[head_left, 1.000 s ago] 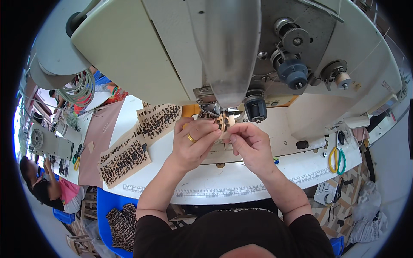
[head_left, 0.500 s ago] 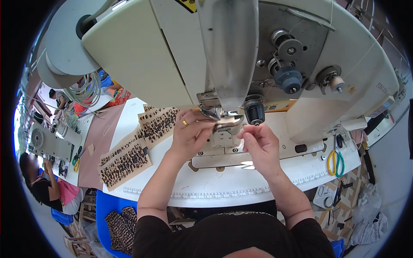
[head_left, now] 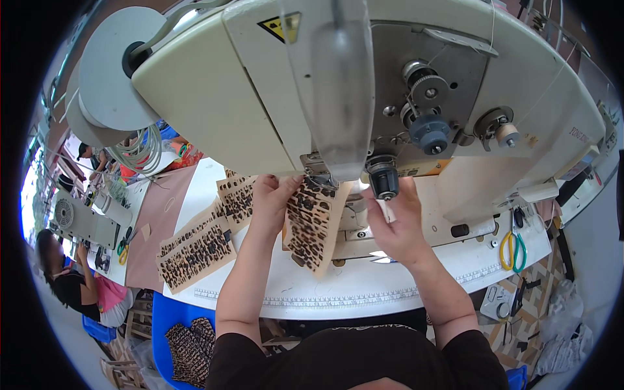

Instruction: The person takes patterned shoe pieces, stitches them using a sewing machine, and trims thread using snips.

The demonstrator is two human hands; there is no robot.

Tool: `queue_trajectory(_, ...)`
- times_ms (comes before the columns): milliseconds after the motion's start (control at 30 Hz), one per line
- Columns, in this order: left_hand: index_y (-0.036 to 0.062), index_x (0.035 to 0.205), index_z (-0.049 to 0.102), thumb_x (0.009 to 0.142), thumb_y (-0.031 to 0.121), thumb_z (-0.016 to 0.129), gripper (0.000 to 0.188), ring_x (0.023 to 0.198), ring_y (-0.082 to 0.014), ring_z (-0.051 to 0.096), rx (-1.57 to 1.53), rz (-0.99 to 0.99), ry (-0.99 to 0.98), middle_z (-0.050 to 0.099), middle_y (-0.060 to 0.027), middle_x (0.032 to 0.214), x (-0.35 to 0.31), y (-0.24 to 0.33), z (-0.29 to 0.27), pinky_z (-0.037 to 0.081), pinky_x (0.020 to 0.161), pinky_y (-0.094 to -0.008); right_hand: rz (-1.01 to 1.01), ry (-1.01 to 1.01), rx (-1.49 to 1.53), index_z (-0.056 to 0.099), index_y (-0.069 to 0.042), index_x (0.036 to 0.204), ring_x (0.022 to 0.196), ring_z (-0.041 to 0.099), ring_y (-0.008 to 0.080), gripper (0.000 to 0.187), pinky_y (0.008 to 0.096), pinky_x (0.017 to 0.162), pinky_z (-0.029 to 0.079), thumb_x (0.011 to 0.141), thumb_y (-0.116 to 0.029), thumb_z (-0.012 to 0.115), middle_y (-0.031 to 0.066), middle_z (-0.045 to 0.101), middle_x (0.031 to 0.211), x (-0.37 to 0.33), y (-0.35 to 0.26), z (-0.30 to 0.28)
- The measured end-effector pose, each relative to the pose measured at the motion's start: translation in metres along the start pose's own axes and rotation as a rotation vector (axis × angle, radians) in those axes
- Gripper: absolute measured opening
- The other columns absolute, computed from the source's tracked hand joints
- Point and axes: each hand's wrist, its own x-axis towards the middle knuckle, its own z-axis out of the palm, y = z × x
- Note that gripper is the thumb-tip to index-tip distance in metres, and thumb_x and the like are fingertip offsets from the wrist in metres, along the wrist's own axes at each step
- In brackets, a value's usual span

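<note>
A leopard-print fabric piece (head_left: 311,224) with a plain beige edge hangs toward me from under the needle area of a cream sewing machine (head_left: 201,97). My left hand (head_left: 272,200) is closed on its upper left edge, thumb against the fingers, close to the metal presser foot (head_left: 320,181). My right hand (head_left: 400,224) is right of the fabric, beside and partly behind a black knob (head_left: 385,179). Its fingertips are partly hidden and smeared, so whether it holds anything does not show. More leopard-print pieces (head_left: 195,257) lie left of my left forearm, partly overlapping.
A ruler strip (head_left: 312,302) runs along the table's front edge. Small snips (head_left: 382,258) lie below my right hand; yellow-and-green scissors (head_left: 513,250) are at the right. A blue bin (head_left: 162,338) holds patterned cloth. At far left a person sits by another machine.
A leopard-print piece now hangs at the needle area where the bare metal arm showed. My left hand has shifted slightly left and down; my right hand has turned and moved up beside the knob.
</note>
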Motion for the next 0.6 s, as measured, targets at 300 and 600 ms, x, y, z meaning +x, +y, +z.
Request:
queue_trajectory(300,0.0003,0.109,0.046,0.081,0.003,0.058,0.03,0.094,-0.0142,0.055,-0.025,0.174,0.021,0.056,-0.0079,0.104,-0.015,0.008,0.009,0.045,0.081,-0.0262,-0.021,-0.186,-0.24,0.056,-0.01,0.1,0.069,0.054,0.0179,0.033,0.0352,0.078,0.028,0.07,0.002,0.05,0.0054,0.06,0.099,-0.008,0.001,0.013)
queue_trajectory(600,-0.0015,0.093,0.056,0.076,0.003,0.056,0.017,0.082,-0.0183,0.056,0.932,0.374,-0.101,0.06,-0.0098,0.089,0.011,0.054,0.027,0.044,0.073,-0.0292,-0.023,-0.195,-0.218,0.056,-0.01,0.102,0.07,0.054,0.0196,0.04,0.0362,0.078,0.03,0.065,0.004,0.048,0.0061,0.06,0.099,-0.013,0.017,0.011)
